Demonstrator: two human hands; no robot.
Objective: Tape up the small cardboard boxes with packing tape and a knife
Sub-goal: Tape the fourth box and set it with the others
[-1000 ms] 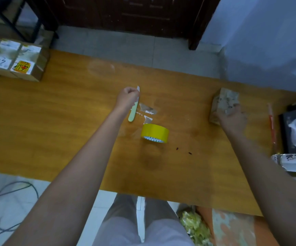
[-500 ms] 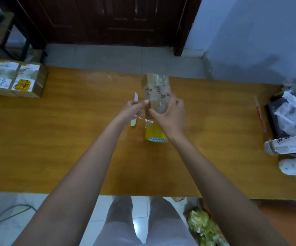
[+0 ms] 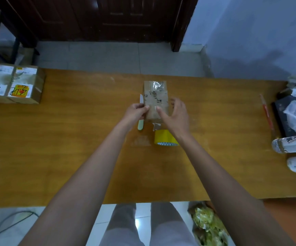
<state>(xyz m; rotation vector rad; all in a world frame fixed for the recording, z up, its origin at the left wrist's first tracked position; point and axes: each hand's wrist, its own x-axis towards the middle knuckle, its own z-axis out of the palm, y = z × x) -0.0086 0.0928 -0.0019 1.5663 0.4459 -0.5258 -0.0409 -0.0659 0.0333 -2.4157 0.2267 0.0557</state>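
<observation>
Centre frame: small cardboard box (image 3: 155, 100) on the bench (image 3: 72, 139), pinched by left hand (image 3: 134, 112), right hand (image 3: 176, 115) cupped beside. Knife (image 3: 141, 119) left, yellow tape roll (image 3: 165, 138) just below.

Both forearms are bare from the lower edge of the head view up to the wrists, with no sleeve, watch, bracelet or glove on either one. The left hand (image 3: 134, 112) and the right hand (image 3: 176, 116) carry no rings that can be made out, and the fingernails look short and plain. Below the arms, the 2 legs wear light grey trousers (image 3: 143, 226) of a smooth, soft-looking cloth, with faint lengthwise folds running down each thigh; no shoes or feet are in view.
</observation>
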